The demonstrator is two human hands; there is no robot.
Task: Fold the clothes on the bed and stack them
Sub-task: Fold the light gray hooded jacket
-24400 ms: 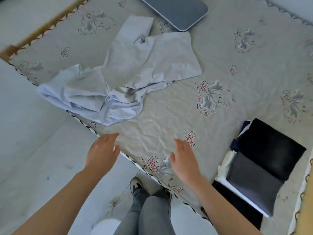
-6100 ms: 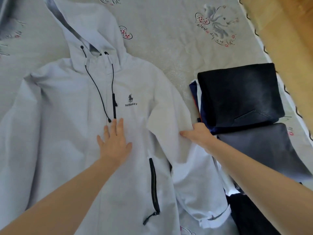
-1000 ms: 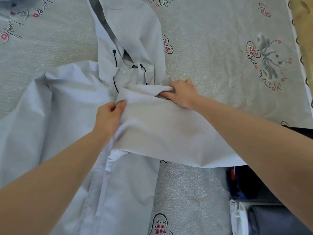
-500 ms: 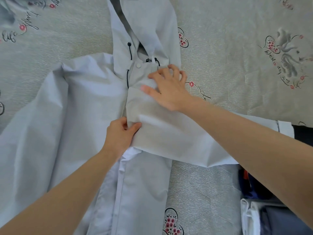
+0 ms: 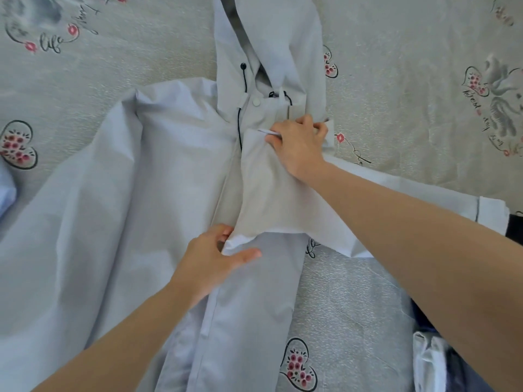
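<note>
A pale grey hooded jacket (image 5: 158, 176) lies front-up on the bed, hood pointing away from me. Its right side is folded in over the chest, and the sleeve (image 5: 441, 193) runs out to the right. My right hand (image 5: 300, 142) grips the top corner of that folded panel by the collar, fingers curled into the cloth. My left hand (image 5: 210, 260) holds the panel's lower corner, thumb over it and fingers under the edge. A stack of folded dark and white clothes (image 5: 435, 360) shows at the bottom right edge, mostly hidden by my right forearm.
The bedspread (image 5: 396, 80) is grey with heart and flower prints. Another pale blue cloth (image 5: 5, 193) peeks in at the left edge. The jacket's left half and sleeve spread wide toward the lower left.
My right hand slid up to the panel's top corner and curled onto it. My left hand moved down along the folded edge to its lower corner.
</note>
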